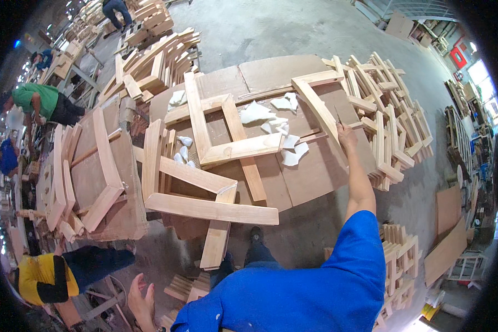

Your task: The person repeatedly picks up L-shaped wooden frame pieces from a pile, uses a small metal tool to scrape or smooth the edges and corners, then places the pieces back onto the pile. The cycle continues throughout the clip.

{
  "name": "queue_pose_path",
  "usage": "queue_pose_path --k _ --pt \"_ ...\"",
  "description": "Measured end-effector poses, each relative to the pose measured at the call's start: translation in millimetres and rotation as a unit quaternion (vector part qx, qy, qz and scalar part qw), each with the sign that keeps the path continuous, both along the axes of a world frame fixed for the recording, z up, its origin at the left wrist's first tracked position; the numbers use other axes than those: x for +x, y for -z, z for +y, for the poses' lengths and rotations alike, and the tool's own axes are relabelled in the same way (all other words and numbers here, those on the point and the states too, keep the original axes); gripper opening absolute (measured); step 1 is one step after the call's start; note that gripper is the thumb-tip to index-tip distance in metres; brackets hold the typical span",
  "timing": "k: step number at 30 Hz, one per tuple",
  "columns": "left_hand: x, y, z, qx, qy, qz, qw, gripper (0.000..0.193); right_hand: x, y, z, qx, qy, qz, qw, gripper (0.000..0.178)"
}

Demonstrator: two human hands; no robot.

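Observation:
My right hand is stretched out over the right part of the cardboard-covered table. Its fingers are closed on a thin, dark, pointed tool, too small to make out its kind. Right beside that hand lies an L-shaped wooden frame piece. My left hand hangs low at the left, away from the table, with fingers apart and nothing in it. More L-shaped wooden frame pieces lie across the middle and near left of the table, some overlapping. White scraps are scattered among them.
Stacks of wooden frames stand at the right and far left. A second cardboard-covered table adjoins at the left. A person in yellow and black is at the lower left; another in green is farther off.

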State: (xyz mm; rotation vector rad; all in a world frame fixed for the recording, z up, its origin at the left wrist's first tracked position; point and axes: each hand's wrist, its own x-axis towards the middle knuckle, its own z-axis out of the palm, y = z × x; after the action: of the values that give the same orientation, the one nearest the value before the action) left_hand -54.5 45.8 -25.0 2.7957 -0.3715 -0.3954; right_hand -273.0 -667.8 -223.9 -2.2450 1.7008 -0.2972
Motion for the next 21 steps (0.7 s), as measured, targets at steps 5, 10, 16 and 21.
queue_pose_path --k 5,10,16,21 --pt "0.3 -7.3 -14.4 0.025 0.039 -0.016 0.999 0.043 -3.9 27.6 -1.2 0.019 -0.006 -0.012 1.000 0.051" --pt "1.7 4.4 -10.7 0.000 0.031 0.002 1.000 0.043 -11.0 20.4 -18.5 -0.044 -0.042 0.070 0.996 0.048" --pt "9.0 19.2 9.3 0.013 0.028 0.002 1.000 0.044 0.6 -10.6 18.8 0.007 -0.107 0.018 0.994 0.043" --pt "34.0 27.5 28.1 -0.015 0.054 -0.016 0.998 0.043 7.1 -18.6 81.7 0.059 -0.146 -0.137 0.978 0.047"
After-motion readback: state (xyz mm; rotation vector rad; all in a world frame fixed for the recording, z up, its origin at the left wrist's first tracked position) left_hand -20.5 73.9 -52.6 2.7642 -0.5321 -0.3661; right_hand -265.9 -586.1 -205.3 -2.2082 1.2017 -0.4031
